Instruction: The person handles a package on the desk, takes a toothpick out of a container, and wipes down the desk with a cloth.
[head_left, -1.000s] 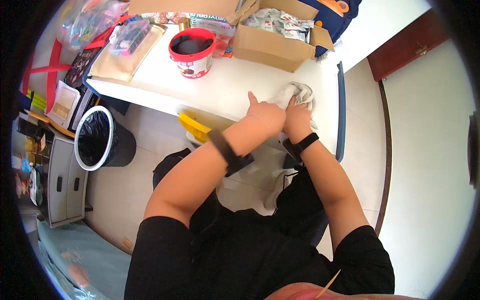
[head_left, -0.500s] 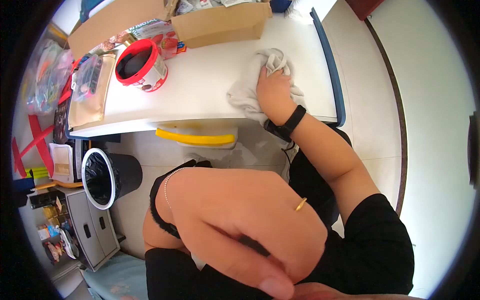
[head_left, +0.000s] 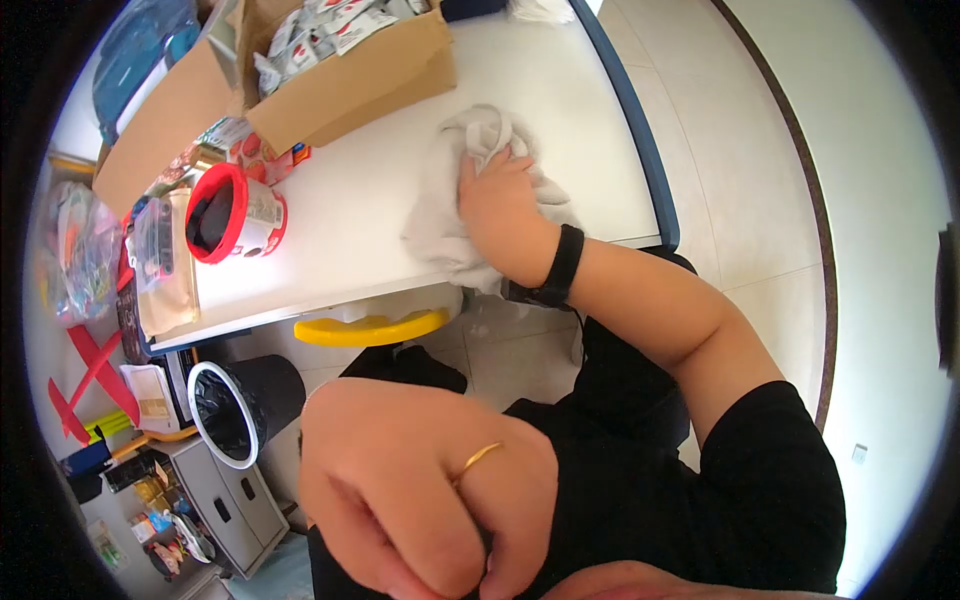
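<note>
My right hand (head_left: 505,212) lies on a crumpled light grey cloth (head_left: 440,225) on the white table (head_left: 370,180), its fingers bent into the bunched fabric. Close to the camera, at the bottom, my left hand (head_left: 430,490) is raised near my face with its fingers curled. A gold ring is on one finger. Its fingertips reach the frame's lower edge, and anything between them is hidden. Left of the cloth, a red-rimmed tub (head_left: 235,215) with a dark inside stands on the table.
An open cardboard box (head_left: 350,90) of small packets stands at the back. A clear case (head_left: 155,245) lies at the left. Below the table are a yellow-handled container (head_left: 375,328) and a lined bin (head_left: 270,395). A blue edge (head_left: 635,130) borders the table's right side.
My left hand has left the table and come up close to my face. My right hand has stayed with the cloth, which now lies more spread out. The view has turned and shifted.
</note>
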